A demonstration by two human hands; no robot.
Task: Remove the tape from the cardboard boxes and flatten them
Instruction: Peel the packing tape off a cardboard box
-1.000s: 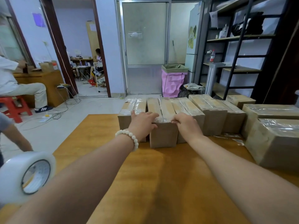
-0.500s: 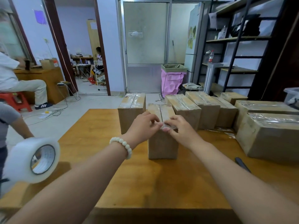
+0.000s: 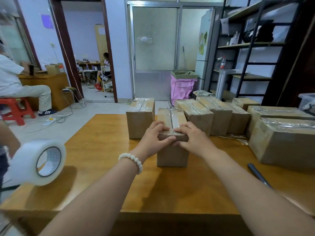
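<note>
A small brown cardboard box [image 3: 172, 155] stands on the wooden table [image 3: 102, 150] in front of me, apart from the others. Clear tape [image 3: 175, 119] runs along its top seam and across its near edge. My left hand [image 3: 152, 134], with a bead bracelet at the wrist, grips the near top edge from the left, fingers on top and thumb on the front face. My right hand [image 3: 193, 137] holds the same edge from the right. The fingertips of both hands meet at the tape. More taped boxes stand behind: one at the left [image 3: 139, 120] and a row at the right [image 3: 216, 114].
Two larger taped boxes [image 3: 283, 142] lie at the table's right. A dark pen [image 3: 259, 174] lies near them. A big roll of clear tape [image 3: 39, 162] sits at the table's left edge. People sit at the left and in the far room.
The box has come out of the row toward me, with both hands on its near top edge. The neighbouring boxes stayed behind.
</note>
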